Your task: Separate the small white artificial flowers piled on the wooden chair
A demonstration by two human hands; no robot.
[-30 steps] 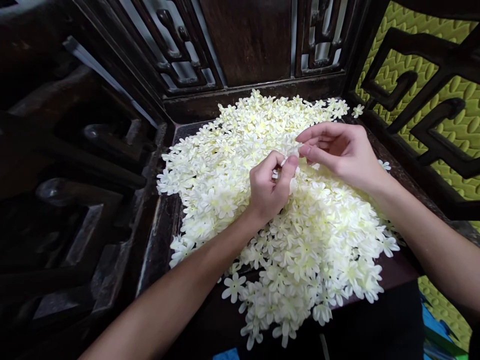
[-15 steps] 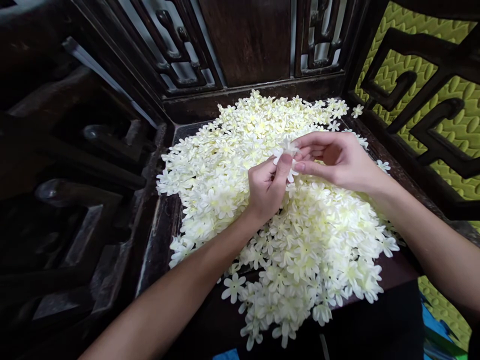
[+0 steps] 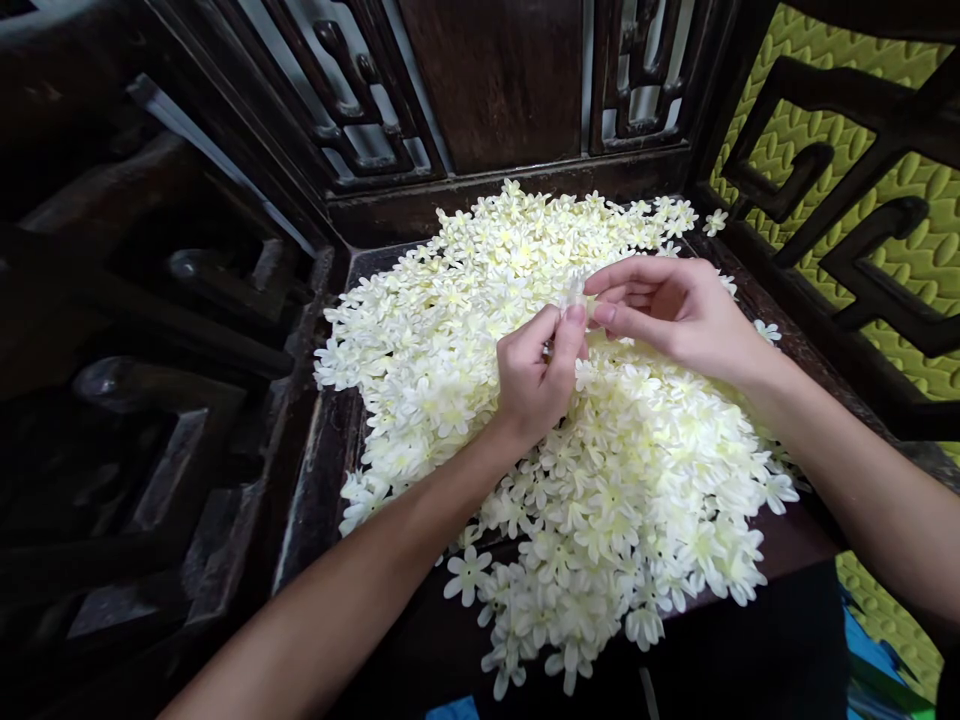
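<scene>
Over a broad heap of white artificial flowers with pale yellow centres, both my hands meet near the middle. My left hand is closed, thumb against forefinger, pinching a small white flower. At the flower's right side, my right hand has its thumb and forefinger closed on the petals; its other fingers curl behind. Most of the pinched flower is covered by the fingertips.
The heap lies on a dark wooden chair seat and hangs over its front edge. A carved backrest and open-work armrests enclose it. Yellow-green leaf-patterned matting shows at the right. One loose flower lies near the front.
My fingertips have drawn closer over the flower, so fewer petals show. The left thumb has straightened upward slightly, and the right hand has shifted a little. The heap looks the same.
</scene>
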